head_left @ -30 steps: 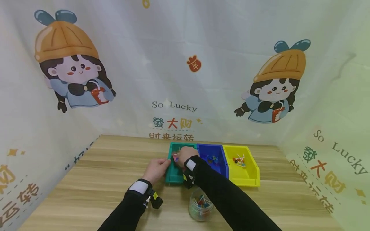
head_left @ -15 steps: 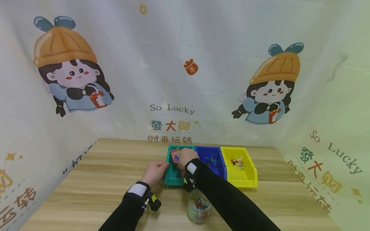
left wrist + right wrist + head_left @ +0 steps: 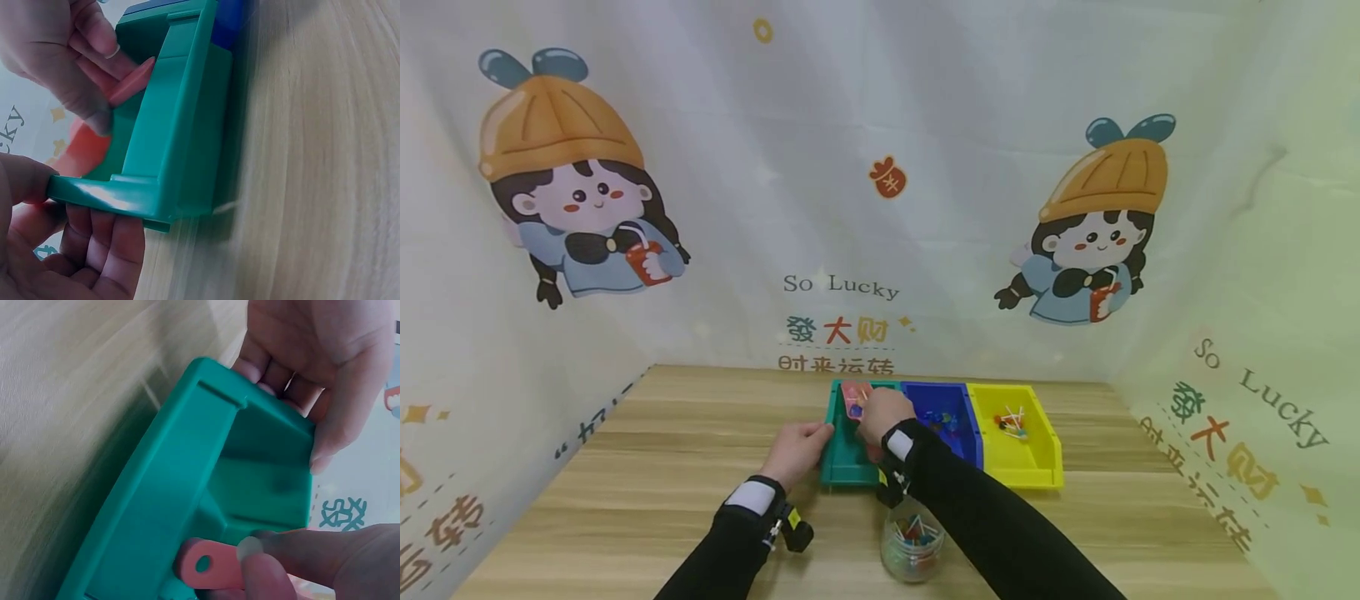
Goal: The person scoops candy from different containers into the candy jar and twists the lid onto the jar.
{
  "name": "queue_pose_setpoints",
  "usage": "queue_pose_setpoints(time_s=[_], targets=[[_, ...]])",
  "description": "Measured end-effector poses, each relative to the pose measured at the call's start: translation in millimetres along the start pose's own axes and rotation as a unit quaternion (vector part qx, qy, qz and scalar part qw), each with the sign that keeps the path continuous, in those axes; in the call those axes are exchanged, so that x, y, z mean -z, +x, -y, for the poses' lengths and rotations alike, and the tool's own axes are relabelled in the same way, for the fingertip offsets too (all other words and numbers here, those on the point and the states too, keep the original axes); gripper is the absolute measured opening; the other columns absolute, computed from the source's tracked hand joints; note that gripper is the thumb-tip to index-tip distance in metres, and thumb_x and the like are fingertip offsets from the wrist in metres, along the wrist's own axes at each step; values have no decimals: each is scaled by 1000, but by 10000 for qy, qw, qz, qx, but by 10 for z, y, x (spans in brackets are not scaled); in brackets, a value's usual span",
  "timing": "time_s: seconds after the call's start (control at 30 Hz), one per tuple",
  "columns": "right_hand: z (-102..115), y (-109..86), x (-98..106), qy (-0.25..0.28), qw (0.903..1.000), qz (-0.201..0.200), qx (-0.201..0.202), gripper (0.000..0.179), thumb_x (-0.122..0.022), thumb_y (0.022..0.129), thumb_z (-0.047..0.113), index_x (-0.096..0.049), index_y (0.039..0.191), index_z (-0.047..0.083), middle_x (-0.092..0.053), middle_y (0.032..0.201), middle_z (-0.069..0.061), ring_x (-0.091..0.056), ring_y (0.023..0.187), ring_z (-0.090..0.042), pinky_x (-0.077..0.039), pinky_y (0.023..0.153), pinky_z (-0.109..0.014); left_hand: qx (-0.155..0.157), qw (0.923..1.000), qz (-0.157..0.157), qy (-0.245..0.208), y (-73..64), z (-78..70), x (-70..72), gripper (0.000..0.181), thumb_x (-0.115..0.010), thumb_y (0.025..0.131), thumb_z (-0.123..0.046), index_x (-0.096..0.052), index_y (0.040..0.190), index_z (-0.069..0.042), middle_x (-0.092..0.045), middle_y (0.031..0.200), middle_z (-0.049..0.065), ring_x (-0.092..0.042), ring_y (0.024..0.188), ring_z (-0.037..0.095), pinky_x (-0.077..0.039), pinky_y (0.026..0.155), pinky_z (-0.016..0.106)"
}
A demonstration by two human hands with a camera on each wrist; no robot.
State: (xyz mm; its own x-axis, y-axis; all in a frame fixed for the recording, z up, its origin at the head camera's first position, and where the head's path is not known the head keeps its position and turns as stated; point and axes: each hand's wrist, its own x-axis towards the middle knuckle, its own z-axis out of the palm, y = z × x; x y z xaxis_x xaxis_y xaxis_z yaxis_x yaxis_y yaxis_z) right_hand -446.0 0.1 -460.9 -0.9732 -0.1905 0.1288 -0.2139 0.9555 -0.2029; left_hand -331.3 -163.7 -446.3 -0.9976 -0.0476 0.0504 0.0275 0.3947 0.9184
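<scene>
My right hand [image 3: 886, 417] is over the green bin [image 3: 848, 468] and pinches a small pink scoop [image 3: 215, 567] by its handle, which has a hole at the end. The scoop's broad end points toward the bin's back wall and carries a purple-blue piece and a pale stick, too small to name. My left hand [image 3: 796, 454] grips the green bin's left rim, thumb on top and fingers curled beneath, as the left wrist view shows.
A blue bin [image 3: 976, 440] with small blue pieces and a yellow bin [image 3: 1037, 475] with white sticks with coloured heads adjoin the green one. In front stands a clear jar [image 3: 912, 557] of similar sticks. A patterned cloth [image 3: 955, 292] hangs behind.
The scoop's broad end has come up toward the green bin's back rim and shows more of its load. My left hand keeps its hold on the bin. The head view has shifted slightly.
</scene>
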Motion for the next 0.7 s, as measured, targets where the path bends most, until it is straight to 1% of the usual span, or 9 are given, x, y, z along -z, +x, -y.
queue_pose_setpoints(time_s=[0.07,0.1,0.13,0.23,0.37,0.43,0.47,0.6,0.7], targets=[[-17,21,-30,170,9999,8,5,30,-90,85,39,-76,66,20,-76,73,5,-71,71,-15,-63,73,-37,14,10000,3,-27,-3,-2,0,40,-57,112,-20,-74,131,10,-79,121,28,-77,96,24,-66,78,37],[-49,73,-71,267,9996,86,-24,34,-89,86,40,-73,61,23,-72,67,7,-69,67,-13,-62,72,-35,34,10000,9,-35,-3,-1,-1,40,-57,112,-20,-74,131,10,-79,121,28,-76,96,24,-66,78,37],[-65,90,-94,316,9994,117,-67,36,-87,88,42,-72,59,25,-71,66,9,-68,67,-11,-62,72,-34,52,10000,12,-45,-4,-2,-2,40,-57,112,-20,-74,131,10,-79,122,28,-76,96,24,-66,78,37],[-88,103,-100,488,9984,231,-146,37,-84,93,39,-76,61,21,-72,64,6,-71,68,-15,-63,75,-36,67,10000,30,-59,-5,-10,-7,40,-56,113,-21,-74,132,10,-79,122,28,-76,95,23,-66,77,38],[-135,93,-56,520,9981,277,-176,38,-84,92,37,-77,58,22,-70,56,7,-73,70,-15,-64,78,-36,35,10000,15,-27,-6,-16,-9,40,-56,112,-21,-73,132,10,-78,122,28,-76,95,23,-67,79,40],[-157,74,-15,500,9983,258,-158,39,-85,90,40,-75,56,25,-67,53,11,-71,69,-11,-63,79,-34,51,10000,32,-42,-7,-19,-9,41,-57,113,-20,-72,134,10,-78,124,28,-76,96,23,-67,81,41],[-171,62,5,505,9982,270,-165,39,-85,90,42,-74,55,27,-67,53,12,-71,69,-9,-62,80,-34,66,10000,42,-46,-8,-21,-9,41,-57,113,-21,-72,134,10,-77,124,28,-76,95,23,-67,81,42],[-182,-15,115,596,9978,268,-94,38,-85,92,44,-75,61,24,-72,60,10,-72,72,-11,-63,83,-39,156,9998,86,-45,9,-13,-11,41,-56,113,-22,-72,135,9,-78,124,27,-74,94,20,-66,82,41],[-197,-59,163,629,9978,165,-87,40,-87,91,44,-71,60,24,-70,62,9,-69,70,-12,-62,80,-44,224,9997,101,-7,20,2,-14,42,-56,113,-24,-72,137,7,-77,127,25,-73,99,21,-66,86,42]])
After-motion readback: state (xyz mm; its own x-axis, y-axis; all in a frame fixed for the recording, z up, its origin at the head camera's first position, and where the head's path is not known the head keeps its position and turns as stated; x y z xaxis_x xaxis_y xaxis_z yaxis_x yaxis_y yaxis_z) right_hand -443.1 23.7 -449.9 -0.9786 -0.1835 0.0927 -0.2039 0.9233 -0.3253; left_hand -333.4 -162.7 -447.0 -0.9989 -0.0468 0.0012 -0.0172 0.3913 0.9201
